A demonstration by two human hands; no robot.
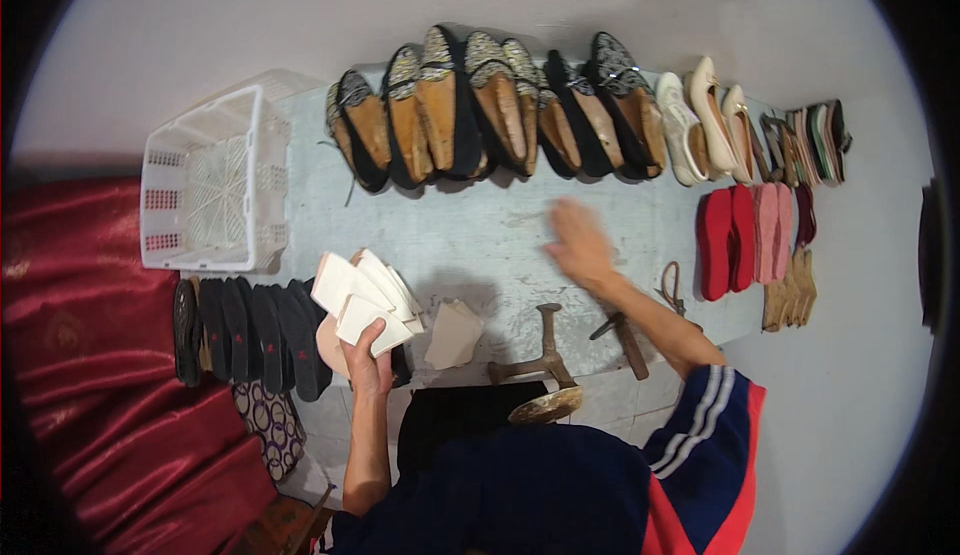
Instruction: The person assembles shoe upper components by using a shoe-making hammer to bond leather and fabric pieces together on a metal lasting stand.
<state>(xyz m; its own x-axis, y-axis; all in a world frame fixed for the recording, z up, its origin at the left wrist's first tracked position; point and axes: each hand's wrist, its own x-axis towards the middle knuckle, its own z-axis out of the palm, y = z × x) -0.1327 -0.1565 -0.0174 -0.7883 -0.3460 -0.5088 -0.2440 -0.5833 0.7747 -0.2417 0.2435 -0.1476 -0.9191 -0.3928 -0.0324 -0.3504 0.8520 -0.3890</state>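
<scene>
My left hand (369,363) grips a fanned bundle of thin cream-white pieces (368,293), thumb on top, near the table's front left. Whether the pieces are paper or cloth I cannot tell. A few similar off-white pieces (455,335) lie on the table just right of that hand. My right hand (580,245) is over the middle of the table, blurred by motion. Its thumb stands apart from the fingers, and nothing shows in it. Nearer me are a rusty metal cobbler's stand (548,358) and a hammer-like tool with a wooden handle (631,347).
Patterned black-edged shoes (437,105) line the table's back, with cream shoes (683,135) at their right. A white plastic basket (270,180) stands at left, above dark insoles (265,330). Red insoles (727,240) and pink ones (770,230) lie at right. A red cloth (90,335) hangs left.
</scene>
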